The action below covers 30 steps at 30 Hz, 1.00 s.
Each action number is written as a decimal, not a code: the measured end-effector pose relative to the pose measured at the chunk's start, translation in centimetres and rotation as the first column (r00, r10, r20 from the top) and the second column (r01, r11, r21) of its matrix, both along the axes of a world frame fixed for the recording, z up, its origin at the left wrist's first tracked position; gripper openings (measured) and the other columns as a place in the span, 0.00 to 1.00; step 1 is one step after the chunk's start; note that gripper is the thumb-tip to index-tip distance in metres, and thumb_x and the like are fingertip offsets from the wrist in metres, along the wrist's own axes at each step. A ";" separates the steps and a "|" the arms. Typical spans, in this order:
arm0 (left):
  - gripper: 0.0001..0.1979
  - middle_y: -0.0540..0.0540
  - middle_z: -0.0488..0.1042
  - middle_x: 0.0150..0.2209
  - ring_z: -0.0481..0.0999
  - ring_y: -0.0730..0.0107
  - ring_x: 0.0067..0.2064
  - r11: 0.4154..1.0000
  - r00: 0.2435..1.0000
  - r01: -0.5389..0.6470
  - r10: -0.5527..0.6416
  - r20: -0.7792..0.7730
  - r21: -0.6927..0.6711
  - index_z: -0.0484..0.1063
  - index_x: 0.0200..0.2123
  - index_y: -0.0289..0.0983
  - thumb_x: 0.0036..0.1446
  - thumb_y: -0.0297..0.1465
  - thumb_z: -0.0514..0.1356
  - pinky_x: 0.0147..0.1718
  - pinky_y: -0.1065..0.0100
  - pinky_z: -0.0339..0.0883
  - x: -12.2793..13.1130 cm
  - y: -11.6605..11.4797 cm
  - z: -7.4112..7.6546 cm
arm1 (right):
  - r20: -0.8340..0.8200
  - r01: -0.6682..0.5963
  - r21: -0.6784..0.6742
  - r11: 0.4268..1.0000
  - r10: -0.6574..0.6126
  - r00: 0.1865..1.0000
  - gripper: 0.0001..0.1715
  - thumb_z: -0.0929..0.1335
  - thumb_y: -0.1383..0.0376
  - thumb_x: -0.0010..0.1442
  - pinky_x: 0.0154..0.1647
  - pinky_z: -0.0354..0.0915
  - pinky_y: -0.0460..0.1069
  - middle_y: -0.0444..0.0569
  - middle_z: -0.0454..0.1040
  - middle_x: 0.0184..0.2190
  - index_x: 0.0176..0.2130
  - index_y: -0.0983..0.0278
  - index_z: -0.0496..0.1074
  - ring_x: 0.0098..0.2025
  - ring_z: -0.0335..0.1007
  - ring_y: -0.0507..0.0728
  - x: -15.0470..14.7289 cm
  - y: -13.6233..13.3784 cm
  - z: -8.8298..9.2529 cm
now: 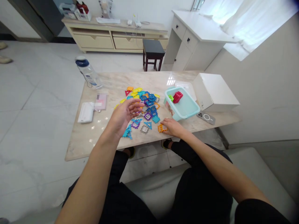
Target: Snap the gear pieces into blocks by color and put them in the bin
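My left hand (pixel 123 115) hovers over the left part of a heap of interlocking plastic building tiles (pixel 151 110), palm turned inward and fingers spread, with nothing in it. The heap mixes blue, yellow, purple, grey and orange tiles, some with white window prints. At the table's near edge my right hand (pixel 173 127) has its fingers closed on an orange building tile (pixel 161 128); whether more than one tile is there I cannot tell. A grey window tile (pixel 144 129) lies to its left. Behind my right hand stands a mint-green tub (pixel 187 115) holding red tiles (pixel 177 97) and green tiles (pixel 171 98).
On the marble-look table (pixel 109 93) stand a water bottle (pixel 88 73) and a white tissue pack (pixel 85 112), both left. To the right are a white box (pixel 216 91) and a phone (pixel 206 118). A dark stool (pixel 153 49) stands beyond the table.
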<state>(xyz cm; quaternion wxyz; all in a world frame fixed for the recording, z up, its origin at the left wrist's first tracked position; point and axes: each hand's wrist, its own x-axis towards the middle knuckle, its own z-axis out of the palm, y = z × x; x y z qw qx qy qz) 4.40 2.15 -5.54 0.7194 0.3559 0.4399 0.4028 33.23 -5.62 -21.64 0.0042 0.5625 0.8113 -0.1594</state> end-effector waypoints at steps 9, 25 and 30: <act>0.11 0.41 0.87 0.43 0.83 0.69 0.38 0.999 0.999 -0.033 0.033 -0.020 0.008 0.84 0.42 0.35 0.59 0.36 0.70 0.36 0.72 0.74 -0.7 0.3 -0.1 | 0.159 -0.023 -0.054 0.998 0.032 0.987 0.22 0.76 0.66 0.68 0.64 0.68 0.57 0.61 0.79 0.59 0.60 0.68 0.77 0.63 0.75 0.68 -1.8 0.6 0.4; 0.14 0.42 0.86 0.41 0.83 0.66 0.39 0.999 0.999 -0.015 0.016 -0.036 0.029 0.82 0.43 0.36 0.58 0.38 0.70 0.39 0.68 0.75 -0.6 0.3 -0.4 | 0.154 -0.003 -0.065 0.998 0.013 0.988 0.23 0.76 0.63 0.68 0.60 0.71 0.57 0.63 0.78 0.59 0.60 0.67 0.77 0.62 0.75 0.70 -2.1 0.6 0.0; 0.13 0.42 0.86 0.42 0.83 0.67 0.39 1.000 0.999 -0.016 0.016 -0.040 0.022 0.82 0.43 0.35 0.59 0.37 0.70 0.37 0.70 0.75 -0.5 0.3 -0.3 | 0.164 -0.007 -0.078 0.997 0.020 0.986 0.21 0.76 0.65 0.68 0.60 0.71 0.57 0.64 0.79 0.57 0.58 0.69 0.77 0.60 0.77 0.70 -2.3 0.6 0.1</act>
